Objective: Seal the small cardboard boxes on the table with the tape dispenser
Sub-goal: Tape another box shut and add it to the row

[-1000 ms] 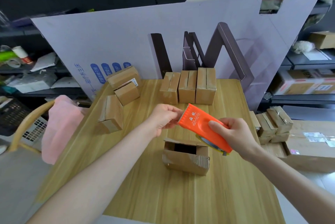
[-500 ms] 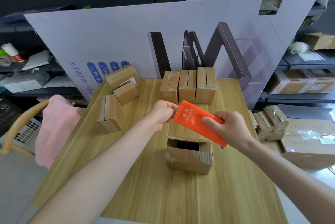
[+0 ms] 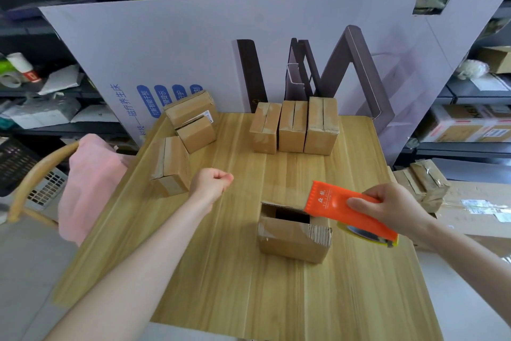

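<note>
Wooden table point(image 3: 221, 271), open-topped brown box point(image 3: 290, 239)

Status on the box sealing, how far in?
Early. Done: the three boxes in the back row look closed; tape unclear. In hand: right hand grips the orange tape dispenser above the open box, unsealed; left hand is fisted, no tape visible. Left: that box, maybe the left-side boxes.

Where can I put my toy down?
The near end of the light wooden table, in front of the open brown cardboard box, is bare. So is the middle strip before the three upright brown boxes. The far-left corner is crowded.
</note>
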The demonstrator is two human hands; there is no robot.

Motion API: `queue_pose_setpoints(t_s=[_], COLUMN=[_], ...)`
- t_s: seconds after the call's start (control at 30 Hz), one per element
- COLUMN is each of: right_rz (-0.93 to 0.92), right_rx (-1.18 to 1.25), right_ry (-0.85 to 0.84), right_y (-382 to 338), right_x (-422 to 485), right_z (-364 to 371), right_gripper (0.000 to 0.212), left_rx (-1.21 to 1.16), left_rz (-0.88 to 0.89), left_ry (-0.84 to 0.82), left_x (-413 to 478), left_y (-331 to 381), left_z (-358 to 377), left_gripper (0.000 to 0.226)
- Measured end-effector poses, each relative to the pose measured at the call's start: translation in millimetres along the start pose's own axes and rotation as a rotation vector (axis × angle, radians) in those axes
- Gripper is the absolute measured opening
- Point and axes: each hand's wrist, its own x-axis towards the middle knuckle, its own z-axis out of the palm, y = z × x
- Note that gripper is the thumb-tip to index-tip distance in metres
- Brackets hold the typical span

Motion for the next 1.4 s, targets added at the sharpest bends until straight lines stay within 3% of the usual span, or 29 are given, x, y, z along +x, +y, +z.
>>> queue_pose_setpoints(t_s=[0.37,0.77,1.07,1.4], right_rz=[0.128,0.194,0.214,0.145], right_rx=[-0.156,-0.198,-0.106,0.04], right_ry=[-0.219,-0.221,-0.121,-0.017], right_y=[6,34,50,35], right_x=[63,69,57,40], right_z=[43,71,79,45], right_gripper=[0.047,0.044,0.047,0.047], left_rx=[-0.107,-0.004,0.194,0.2], left_rz=[-0.136,-0.187,0.017,0.127], left_ry=[0.087,0.14,0.292,0.283], left_x=[3,0,-6,8], left_y=[-39,-74,-55,-27], left_z=[-2,27,35,20], left_gripper=[0.012,0.016,0.02,0.018])
